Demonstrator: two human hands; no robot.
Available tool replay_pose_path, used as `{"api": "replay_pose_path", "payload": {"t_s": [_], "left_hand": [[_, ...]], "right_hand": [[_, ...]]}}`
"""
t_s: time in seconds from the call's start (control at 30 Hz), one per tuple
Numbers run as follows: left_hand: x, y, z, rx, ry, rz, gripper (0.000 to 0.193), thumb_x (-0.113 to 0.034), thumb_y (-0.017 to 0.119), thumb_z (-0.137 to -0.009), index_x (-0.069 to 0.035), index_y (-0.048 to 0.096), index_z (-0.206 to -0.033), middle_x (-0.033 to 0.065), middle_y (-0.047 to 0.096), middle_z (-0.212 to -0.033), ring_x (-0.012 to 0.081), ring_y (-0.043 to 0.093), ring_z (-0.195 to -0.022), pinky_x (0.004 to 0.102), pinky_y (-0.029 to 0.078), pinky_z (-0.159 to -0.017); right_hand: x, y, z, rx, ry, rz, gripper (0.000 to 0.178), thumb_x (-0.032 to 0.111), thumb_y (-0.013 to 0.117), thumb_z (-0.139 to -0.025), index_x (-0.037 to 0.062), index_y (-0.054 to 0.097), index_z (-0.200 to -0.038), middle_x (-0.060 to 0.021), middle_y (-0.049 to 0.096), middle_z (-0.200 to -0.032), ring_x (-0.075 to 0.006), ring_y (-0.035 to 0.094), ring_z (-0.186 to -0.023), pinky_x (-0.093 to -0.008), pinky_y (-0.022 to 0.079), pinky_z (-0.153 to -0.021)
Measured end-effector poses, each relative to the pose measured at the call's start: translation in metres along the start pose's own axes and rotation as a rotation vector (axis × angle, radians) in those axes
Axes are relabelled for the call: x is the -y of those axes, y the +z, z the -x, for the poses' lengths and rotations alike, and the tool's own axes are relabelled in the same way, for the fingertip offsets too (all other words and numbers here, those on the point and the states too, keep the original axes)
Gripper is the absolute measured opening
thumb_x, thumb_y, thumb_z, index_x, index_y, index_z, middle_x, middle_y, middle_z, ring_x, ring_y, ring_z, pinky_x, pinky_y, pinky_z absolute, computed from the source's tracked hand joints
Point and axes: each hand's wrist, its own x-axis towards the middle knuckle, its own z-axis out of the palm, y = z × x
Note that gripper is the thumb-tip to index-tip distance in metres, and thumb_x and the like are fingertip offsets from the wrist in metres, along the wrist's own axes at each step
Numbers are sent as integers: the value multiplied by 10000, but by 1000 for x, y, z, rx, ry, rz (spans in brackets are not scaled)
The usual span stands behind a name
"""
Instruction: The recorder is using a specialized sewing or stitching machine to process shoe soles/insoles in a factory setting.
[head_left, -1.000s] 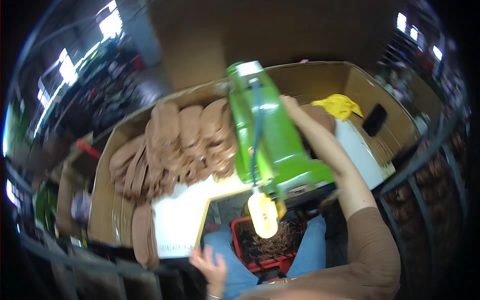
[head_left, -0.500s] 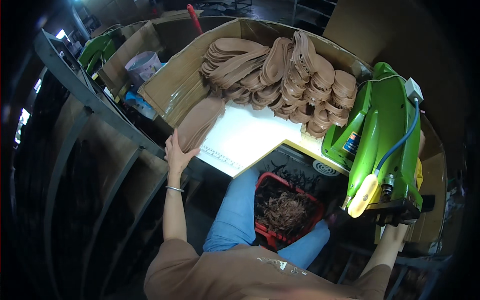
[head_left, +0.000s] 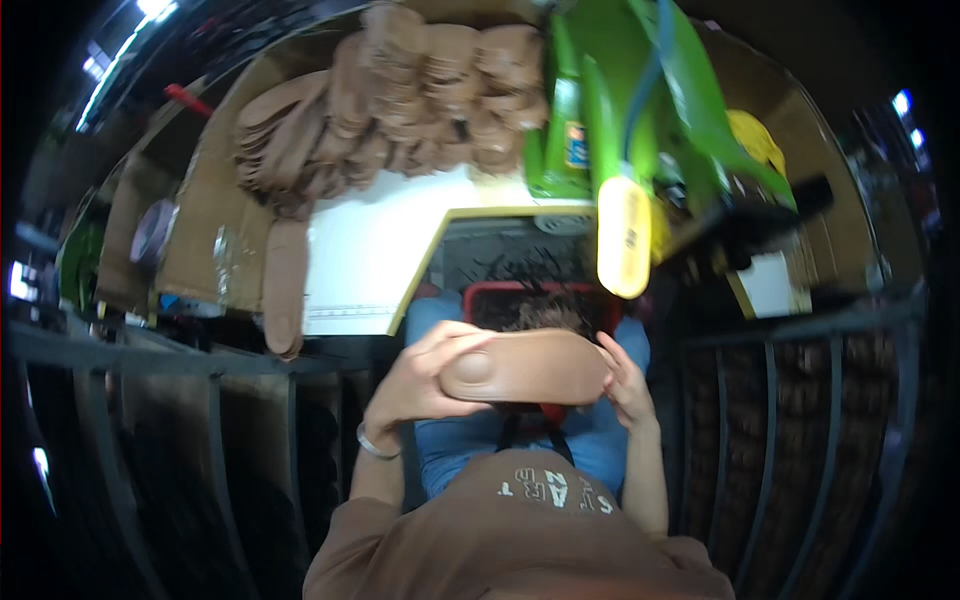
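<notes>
A smooth brown insole (head_left: 525, 368) lies sideways across both hands, held above my lap. My left hand (head_left: 425, 378) grips its end with the round dimple, thumb along the top edge and fingers beneath. At the opposite end, the fingers of my right hand (head_left: 626, 382) close on the rim. Beyond my left hand, a stack of brown insoles (head_left: 287, 285) rests at the left edge of the white work board (head_left: 355, 265). A large heap of brown insoles with ragged edges (head_left: 400, 90) fills the back of the board.
A green machine (head_left: 670, 120) with a yellow-cased lamp (head_left: 624, 240) stands to the right. Below the board's cutout, a red basket (head_left: 480, 292) of brown trimmings sits between my knees. Cardboard walls (head_left: 225, 225) enclose the board; metal racks (head_left: 765, 430) stand at both sides.
My left hand has left the insole stack, and my right hand has come from behind the green machine. Both now hold an insole over my lap. The view has turned right.
</notes>
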Motion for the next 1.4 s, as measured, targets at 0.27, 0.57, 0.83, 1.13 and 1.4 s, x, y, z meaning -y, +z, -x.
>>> {"api": "replay_pose_path", "payload": {"t_s": [0.27,0.57,0.83,1.13,1.4], "left_hand": [[22,139,-70,49,-328,755,522,-133,722,-750,32,514,-1199,75,593,-1083,128,536,-994,277,437,-880],[-10,164,-113,-232,-292,727,217,-136,652,-847,34,641,-982,38,660,-825,61,570,-706,212,473,-654],[-8,152,-101,-243,-356,794,270,-44,631,-836,63,591,-1080,68,641,-946,86,584,-827,221,479,-767],[5,122,-95,-298,-329,699,185,-31,666,-793,53,623,-952,10,618,-781,46,532,-663,192,433,-583],[26,81,-45,-381,-407,758,334,-55,622,-789,110,563,-1072,124,639,-949,160,618,-840,271,488,-792]], "right_hand": [[-30,-25,65,-206,123,-133,501,10,744,-710,-33,517,-1154,-100,606,-1071,-171,600,-946,-297,488,-842],[-60,10,63,-202,39,-209,577,-25,706,-717,-9,447,-1232,-95,548,-1152,-185,546,-1039,-312,456,-885],[11,-52,79,-491,-245,-195,400,-22,651,-725,-21,503,-1096,-129,591,-1061,-197,582,-979,-309,471,-860],[109,-64,-1,-448,-362,-6,278,22,631,-781,21,483,-1016,-90,575,-976,-145,568,-913,-275,467,-817],[102,-12,-29,-290,-268,-49,318,-11,651,-727,28,492,-999,-98,621,-947,-140,605,-853,-249,474,-756]]}}
